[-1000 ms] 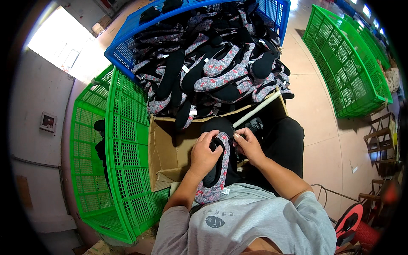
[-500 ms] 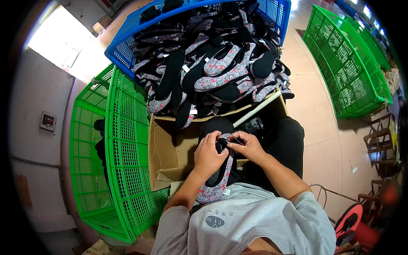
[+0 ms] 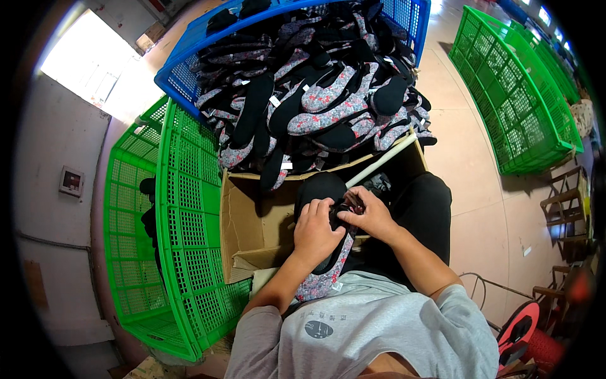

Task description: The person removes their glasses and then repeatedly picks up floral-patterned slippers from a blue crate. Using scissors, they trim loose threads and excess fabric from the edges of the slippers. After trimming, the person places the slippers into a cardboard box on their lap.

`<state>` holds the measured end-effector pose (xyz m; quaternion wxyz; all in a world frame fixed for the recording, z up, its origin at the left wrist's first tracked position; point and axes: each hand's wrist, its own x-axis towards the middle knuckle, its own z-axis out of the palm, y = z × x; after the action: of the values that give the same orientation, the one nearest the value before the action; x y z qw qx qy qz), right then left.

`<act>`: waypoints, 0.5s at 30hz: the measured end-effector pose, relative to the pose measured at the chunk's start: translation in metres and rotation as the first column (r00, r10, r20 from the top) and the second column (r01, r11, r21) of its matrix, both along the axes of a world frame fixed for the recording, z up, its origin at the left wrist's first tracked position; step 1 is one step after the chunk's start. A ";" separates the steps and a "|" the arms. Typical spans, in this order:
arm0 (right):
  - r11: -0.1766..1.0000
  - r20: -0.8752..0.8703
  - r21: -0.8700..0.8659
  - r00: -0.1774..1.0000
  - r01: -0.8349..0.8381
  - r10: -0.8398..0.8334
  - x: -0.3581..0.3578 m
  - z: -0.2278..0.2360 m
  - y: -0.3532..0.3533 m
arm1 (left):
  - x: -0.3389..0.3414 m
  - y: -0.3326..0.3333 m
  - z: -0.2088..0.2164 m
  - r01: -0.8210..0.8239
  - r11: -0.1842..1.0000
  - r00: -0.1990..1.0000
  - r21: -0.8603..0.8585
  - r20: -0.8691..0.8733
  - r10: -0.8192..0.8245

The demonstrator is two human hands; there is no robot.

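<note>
A slipper-like shoe [image 3: 319, 285], grey floral fabric with red flecks and a dark sole, lies lengthwise on my lap, one end against my belly. My left hand [image 3: 317, 227] is closed on its far end, fingers curled over the edge. From the other side my right hand [image 3: 372, 215] pinches that same end, thumb toward my left fingers. Something small and dark red shows between the right fingers; I cannot make out what it is. The fingers hide most of the shoe's far end. A white tag [image 3: 337, 286] sticks out near the end closest to me.
Beyond my knees a blue crate [image 3: 170, 77] and a heap of similar shoes [image 3: 334, 107] rise above an open cardboard box [image 3: 243, 208]. A pale rod [image 3: 382, 159] crosses the box. Green crates [image 3: 183, 234] stand at left, another green crate [image 3: 505, 95] at right.
Both hands stay at the shoe's far end. My right fingers have shifted slightly and a dark red thing now shows there. The far end's floral edge is now more covered.
</note>
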<state>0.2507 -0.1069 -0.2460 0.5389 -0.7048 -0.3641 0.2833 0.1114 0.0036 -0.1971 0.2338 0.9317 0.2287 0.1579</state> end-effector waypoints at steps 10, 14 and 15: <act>0.954 0.249 -0.294 0.968 0.059 0.017 -0.005 0.014 -0.004 | 0.006 0.014 -0.004 -0.049 0.999 0.999 -0.006 -0.004 0.049; 0.933 0.289 -0.338 0.957 0.120 -0.018 -0.005 0.008 0.002 | 0.010 0.006 -0.003 -0.084 0.996 0.995 -0.034 0.046 0.085; 0.931 0.301 -0.338 0.953 0.136 -0.030 -0.005 0.005 0.003 | 0.011 0.005 -0.001 -0.103 0.994 0.993 -0.035 0.056 0.105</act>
<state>0.2458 -0.1040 -0.2410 0.3550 -0.8393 -0.3517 0.2141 0.1226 0.0091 -0.1984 0.2468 0.9097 0.2727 0.1929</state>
